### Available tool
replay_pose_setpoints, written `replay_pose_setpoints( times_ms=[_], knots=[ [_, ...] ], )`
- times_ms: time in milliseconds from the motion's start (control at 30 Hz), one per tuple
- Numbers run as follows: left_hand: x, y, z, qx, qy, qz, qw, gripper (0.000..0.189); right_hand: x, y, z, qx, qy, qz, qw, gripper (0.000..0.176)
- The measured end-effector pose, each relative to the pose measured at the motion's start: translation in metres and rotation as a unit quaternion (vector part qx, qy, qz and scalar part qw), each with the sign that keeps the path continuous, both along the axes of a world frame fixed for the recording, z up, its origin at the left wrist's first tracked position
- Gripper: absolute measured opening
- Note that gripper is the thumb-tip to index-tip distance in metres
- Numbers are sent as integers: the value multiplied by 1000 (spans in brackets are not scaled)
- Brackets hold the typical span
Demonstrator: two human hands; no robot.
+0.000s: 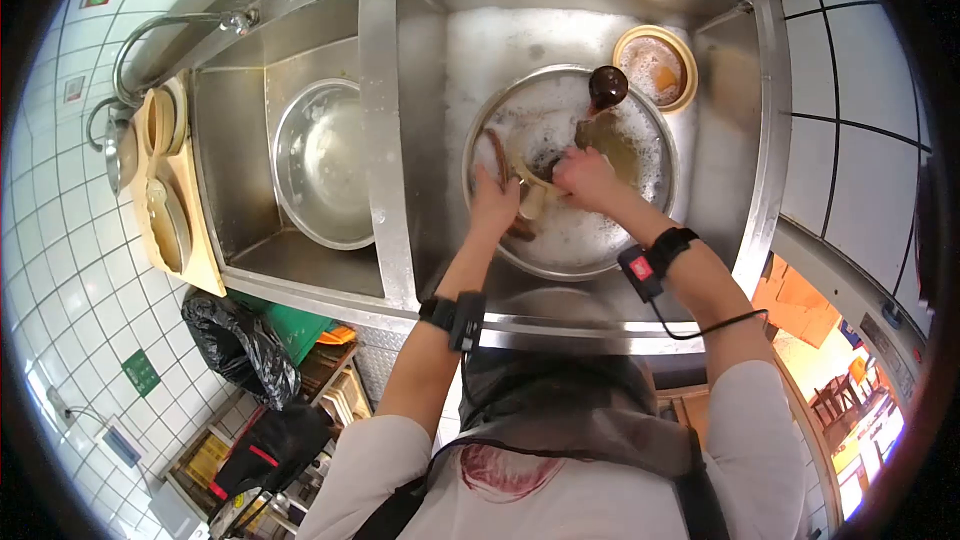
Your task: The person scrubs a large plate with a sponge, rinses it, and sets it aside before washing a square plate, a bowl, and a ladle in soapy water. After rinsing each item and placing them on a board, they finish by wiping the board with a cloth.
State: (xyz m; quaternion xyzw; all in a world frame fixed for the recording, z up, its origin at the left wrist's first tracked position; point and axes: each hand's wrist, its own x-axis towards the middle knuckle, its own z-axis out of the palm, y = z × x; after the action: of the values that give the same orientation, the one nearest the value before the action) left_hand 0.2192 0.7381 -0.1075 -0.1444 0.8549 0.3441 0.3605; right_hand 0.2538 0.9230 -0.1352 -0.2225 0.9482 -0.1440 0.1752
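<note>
My left hand (pixel 492 202) is in a wide metal basin (pixel 473 202) of sudsy water, its fingers gripping a pale beige-rimmed piece of dishware (pixel 534 176) whose shape is partly hidden. Closed at that piece's right side is my right hand (pixel 583 176); what its fingers hold is hidden. A curved brown item (pixel 497 155) lies beside my left fingers. Past my right hand, a dark round-ended utensil (pixel 607 87) leans at the basin's back rim. An olive-coloured shape (pixel 612 143) shows under the suds.
The basin stands in the right sink (pixel 425 70). A tan-rimmed bowl (pixel 687 68) of foamy water is at its back right corner. In the left sink sits another metal basin (pixel 290 175) with water. Wooden-looking dishes (pixel 165 220) rest on a board at the far left, near a curved faucet (pixel 150 28).
</note>
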Motion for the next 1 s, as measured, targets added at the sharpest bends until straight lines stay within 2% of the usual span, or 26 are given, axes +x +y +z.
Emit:
replay_pose_setpoints(
  times_ms=[33,67,100,133,167,200,233,267,300,333,400,533,600,633,700,733,767,800,833,867,900,933,967,1000],
  knots=[
    [-2,2,26,-34,149,-75,985,39,0,4,13,-44,-51,-39,997,14],
    [-3,5,49,-66,296,-149,941,37,0,8,23,-86,-100,-79,988,15],
    [-5,5,63,-43,315,-205,926,40,1,12,31,-84,-98,-78,989,15],
    [-14,9,74,-43,317,-203,926,40,4,13,38,-89,-129,-97,983,16],
    [-24,15,85,-21,62,-286,956,38,9,12,43,-95,-161,-114,976,17],
    [-29,17,90,5,-198,-351,915,36,18,6,49,-93,-161,-112,976,17],
    [-25,10,77,8,-197,-351,915,36,28,-2,54,-90,-102,-106,985,17],
    [-18,-3,52,136,-359,-175,907,35,35,-5,55,-86,-42,-101,990,18],
    [-15,-7,45,251,-497,14,830,33,39,-7,52,-72,-34,-104,991,19],
    [-10,-8,38,250,-499,14,829,33,43,-7,49,-72,-36,-104,991,19],
    [-4,-5,24,279,-486,105,822,28,50,-3,44,-43,-35,-93,994,21],
    [-11,14,-12,300,-450,97,835,22,61,11,28,-52,-71,-87,992,28],
    [-11,18,-10,260,-481,-3,838,16,71,24,5,-100,-46,3,994,33],
    [-5,14,-14,254,-481,1,839,16,72,32,-4,-107,-46,4,993,33],
    [10,9,-35,326,-434,12,840,12,62,48,-21,-139,-150,-38,978,35],
    [18,5,-55,322,-433,15,842,12,52,47,-17,-144,-150,-36,978,35],
    [27,1,-80,397,-320,-99,854,12,39,45,-5,-72,-201,-110,971,33],
    [31,6,-87,418,-266,-137,858,11,29,43,-1,3,-250,-182,951,31],
    [34,11,-93,434,-206,-173,860,10,31,40,-31,0,-250,-181,951,31],
    [38,16,-99,446,-144,-204,860,9,44,34,-83,23,-235,-292,927,30],
    [27,27,-95,366,-376,-45,850,7,52,30,-111,46,-219,-399,889,31],
    [22,35,-92,257,-576,115,767,6,43,24,-99,48,-222,-399,888,31],
    [24,41,-85,258,-581,114,764,6,33,15,-87,-132,-271,-477,826,29],
    [29,45,-77,242,-559,88,788,7,22,9,-71,-306,-304,-534,727,27]
  ],
)
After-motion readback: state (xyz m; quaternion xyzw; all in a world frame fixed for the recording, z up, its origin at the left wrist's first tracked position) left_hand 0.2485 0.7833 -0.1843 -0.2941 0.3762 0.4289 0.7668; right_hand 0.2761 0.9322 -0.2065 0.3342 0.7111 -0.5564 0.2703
